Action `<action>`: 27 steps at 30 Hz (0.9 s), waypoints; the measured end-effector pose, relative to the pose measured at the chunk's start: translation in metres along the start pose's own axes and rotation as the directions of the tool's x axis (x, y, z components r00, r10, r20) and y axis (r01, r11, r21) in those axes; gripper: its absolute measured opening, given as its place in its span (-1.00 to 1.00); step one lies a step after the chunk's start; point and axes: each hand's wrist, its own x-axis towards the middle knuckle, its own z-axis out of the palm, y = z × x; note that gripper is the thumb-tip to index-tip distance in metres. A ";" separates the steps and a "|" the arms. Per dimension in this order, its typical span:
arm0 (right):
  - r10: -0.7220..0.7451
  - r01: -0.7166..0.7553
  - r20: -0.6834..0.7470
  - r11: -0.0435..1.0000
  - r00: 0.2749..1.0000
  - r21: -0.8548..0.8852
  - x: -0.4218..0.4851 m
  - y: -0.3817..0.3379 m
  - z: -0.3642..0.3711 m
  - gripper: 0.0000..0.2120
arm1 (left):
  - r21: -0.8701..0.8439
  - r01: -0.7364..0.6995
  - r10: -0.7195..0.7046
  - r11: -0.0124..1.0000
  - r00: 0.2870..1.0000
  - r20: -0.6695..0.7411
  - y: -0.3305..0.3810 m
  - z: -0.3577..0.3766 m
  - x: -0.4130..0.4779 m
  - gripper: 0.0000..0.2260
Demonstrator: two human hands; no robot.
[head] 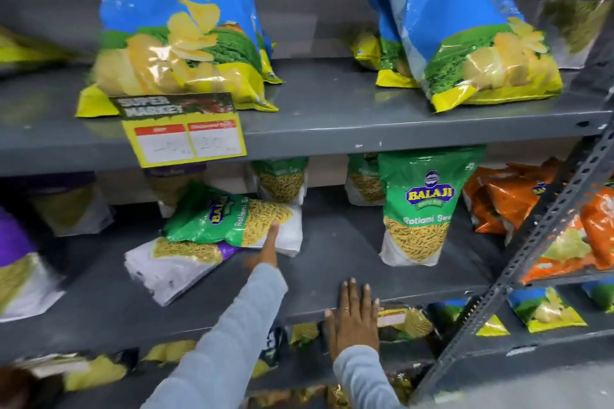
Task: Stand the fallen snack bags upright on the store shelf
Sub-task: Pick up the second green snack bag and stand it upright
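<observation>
Reaching into the middle shelf [332,279], the person's left hand [269,247] stretches forward with fingers extended, the fingertips touching the lower edge of a fallen green snack bag [232,217]. That bag lies on its side, tilted, its top pointing left and its white bottom to the right, and it rests partly on top of a second fallen bag [172,262], a white and purple one lying flat beneath it toward the shelf's front. Whether the left hand has any grip on the green bag I cannot tell; the fingers look straight, not curled around it.

The right hand [354,319] lies flat on the front edge of the same shelf, palm down, fingers spread, a ring on one finger, holding nothing. Both arms wear light grey-blue sleeves.

To the right on this shelf, well apart from the fallen pair, an upright green bag [420,209] of the same kind stands facing out. Two more green bags stand further back against the rear wall. Orange bags [508,199] are piled at the far right beside the slanted metal brace [545,222].

On the upper shelf [332,129], large blue chip bags [179,26] stand at left and lean at right, with a yellow price tag [184,133] hanging over the shelf's front edge. Below the middle shelf, more bags show only in part and blurred.
</observation>
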 end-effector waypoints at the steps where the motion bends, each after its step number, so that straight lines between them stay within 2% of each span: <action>1: 0.004 -0.004 0.036 1.000 0.999 0.001 -0.001 0.000 0.000 -0.30 | 0.039 0.025 -0.026 0.999 0.999 0.026 0.002 0.002 0.027 0.33; 2: -0.005 0.004 0.047 1.000 0.999 0.009 -0.002 0.002 -0.001 -0.32 | 0.029 0.068 -0.071 0.997 0.993 0.090 0.006 0.004 0.038 0.29; 4: -0.013 0.013 0.060 1.000 0.998 0.001 -0.001 0.006 0.000 -0.35 | 0.024 0.065 -0.069 0.998 0.966 0.250 0.018 0.003 0.008 -0.04; 6: -0.021 0.021 0.069 1.000 0.997 -0.007 -0.002 0.007 0.000 -0.41 | 0.020 0.043 -0.047 0.999 0.943 0.330 0.026 0.003 -0.037 -0.30; 8: -0.019 0.021 0.107 1.000 0.994 -0.015 -0.002 0.005 -0.003 -0.46 | 0.003 0.036 -0.035 0.999 0.932 0.362 0.024 -0.001 -0.041 -0.39; 9: -0.019 0.023 0.164 0.999 0.986 -0.024 -0.002 0.002 -0.007 -0.41 | 0.001 0.029 -0.028 1.000 0.930 0.367 0.025 -0.007 -0.043 -0.43; 12: 0.003 0.004 0.169 0.999 0.986 -0.040 0.006 0.001 -0.023 -0.36 | -0.006 0.018 -0.014 1.000 0.937 0.348 0.023 -0.031 -0.053 -0.48; 13: 0.014 -0.023 0.194 0.999 0.981 0.045 0.010 0.000 -0.027 -0.37 | -0.006 -0.005 0.006 1.000 0.936 0.352 0.022 -0.041 -0.058 -0.51; 14: 0.031 -0.076 0.202 0.973 0.979 0.220 0.010 -0.005 -0.035 -0.36 | 0.003 -0.020 0.018 1.000 0.930 0.366 0.020 -0.054 -0.065 -0.55; 15: 0.059 -0.135 0.195 0.904 0.979 0.405 0.009 -0.010 -0.042 -0.37 | 0.029 -0.032 0.018 0.999 0.920 0.391 0.018 -0.068 -0.069 -0.60; 16: 0.099 -0.179 0.165 0.786 0.981 0.592 0.006 -0.019 -0.054 -0.44 | 0.062 -0.037 0.008 0.997 0.908 0.419 0.017 -0.082 -0.075 -0.63; 17: 0.132 -0.210 0.164 0.643 0.978 0.736 0.002 -0.029 -0.066 -0.53 | 0.102 -0.047 -0.003 0.994 0.897 0.442 0.016 -0.097 -0.079 -0.66; 18: 0.118 -0.262 0.234 0.480 0.965 0.838 -0.001 -0.038 -0.079 -0.61 | 0.156 -0.069 -0.011 0.985 0.888 0.461 0.016 -0.112 -0.087 -0.68; 19: 0.063 -0.339 0.338 0.339 0.939 0.878 -0.003 -0.047 -0.091 -0.67 | 0.210 -0.102 -0.012 0.972 0.879 0.478 0.016 -0.127 -0.094 -0.72; 20: -0.003 -0.428 0.442 0.241 0.897 0.871 -0.006 -0.053 -0.098 -0.72 | 0.257 -0.134 -0.007 0.957 0.875 0.485 0.015 -0.141 -0.102 -0.74; 21: -0.087 -0.477 0.504 0.215 0.860 0.852 -0.011 -0.055 -0.104 -0.74 | 0.296 -0.174 0.007 0.939 0.872 0.490 0.015 -0.154 -0.108 -0.73; 23: -0.258 -0.437 0.541 0.368 0.800 0.821 -0.023 -0.055 -0.104 -0.70 | 0.348 -0.246 0.048 0.904 0.870 0.491 0.016 -0.178 -0.120 -0.60; 25: -0.336 -0.350 0.541 0.487 0.771 0.800 -0.042 -0.052 -0.097 -0.65 | 0.354 -0.282 0.082 0.892 0.870 0.486 0.013 -0.197 -0.128 -0.55; 27: -0.331 -0.354 0.531 0.467 0.780 0.810 -0.061 -0.051 -0.093 -0.64 | 0.340 -0.264 0.083 0.903 0.882 0.463 0.006 -0.211 -0.135 -0.63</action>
